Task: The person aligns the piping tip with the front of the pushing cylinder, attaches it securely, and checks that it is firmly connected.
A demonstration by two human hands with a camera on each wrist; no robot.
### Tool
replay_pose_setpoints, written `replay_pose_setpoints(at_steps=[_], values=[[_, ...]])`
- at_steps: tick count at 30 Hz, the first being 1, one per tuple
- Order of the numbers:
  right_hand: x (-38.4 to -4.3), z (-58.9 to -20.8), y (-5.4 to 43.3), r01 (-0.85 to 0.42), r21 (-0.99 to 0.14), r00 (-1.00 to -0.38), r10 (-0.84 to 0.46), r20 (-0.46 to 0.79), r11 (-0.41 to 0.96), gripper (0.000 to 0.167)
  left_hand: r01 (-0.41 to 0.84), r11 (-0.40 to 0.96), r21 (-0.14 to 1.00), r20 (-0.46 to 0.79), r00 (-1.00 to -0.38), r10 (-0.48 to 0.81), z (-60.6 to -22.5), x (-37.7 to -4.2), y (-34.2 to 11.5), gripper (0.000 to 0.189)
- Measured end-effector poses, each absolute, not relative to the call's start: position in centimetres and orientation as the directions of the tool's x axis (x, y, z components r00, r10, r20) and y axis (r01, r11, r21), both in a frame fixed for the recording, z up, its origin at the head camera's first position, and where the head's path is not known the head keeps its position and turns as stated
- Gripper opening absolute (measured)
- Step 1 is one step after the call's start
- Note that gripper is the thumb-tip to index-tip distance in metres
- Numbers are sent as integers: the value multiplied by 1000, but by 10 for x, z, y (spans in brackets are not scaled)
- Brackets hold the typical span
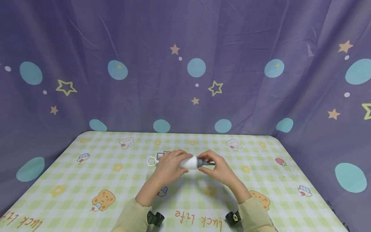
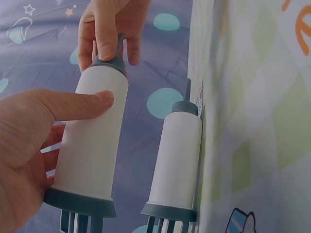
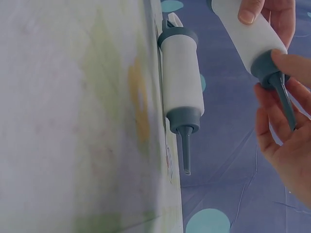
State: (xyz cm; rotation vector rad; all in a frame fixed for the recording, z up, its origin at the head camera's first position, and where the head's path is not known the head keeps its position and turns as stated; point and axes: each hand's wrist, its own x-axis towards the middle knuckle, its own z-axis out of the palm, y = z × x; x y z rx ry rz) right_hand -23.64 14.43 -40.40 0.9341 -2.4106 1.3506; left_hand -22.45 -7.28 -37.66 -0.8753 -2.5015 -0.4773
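Observation:
A white syringe-like dispenser with blue-grey end caps is held sideways above the table, nozzle to the right. My left hand grips its white barrel, the thumb lying along the near side. At the other end, my right hand pinches the blue-grey collar at the base of the thin nozzle. A second dispenser of the same kind lies on the table just beyond the held one. In the head view the hands and held dispenser mostly hide it.
A green-and-white checked cloth with cartoon prints covers the table. A purple curtain with stars and teal dots hangs behind and at both sides. Dark wrist cameras sit by both sleeves.

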Motion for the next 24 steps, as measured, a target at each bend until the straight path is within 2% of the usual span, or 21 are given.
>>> replay_pose_setpoints(at_steps=[8, 24], values=[[-237, -406, 145, -538, -740, -834, -384, 396, 404, 26, 656, 736, 168, 520, -693, 499, -376, -225, -72, 47], [-238, -408, 147, -481, -759, -863, -389, 323, 438, 27, 659, 736, 154, 493, -697, 520, -377, -224, -70, 48]])
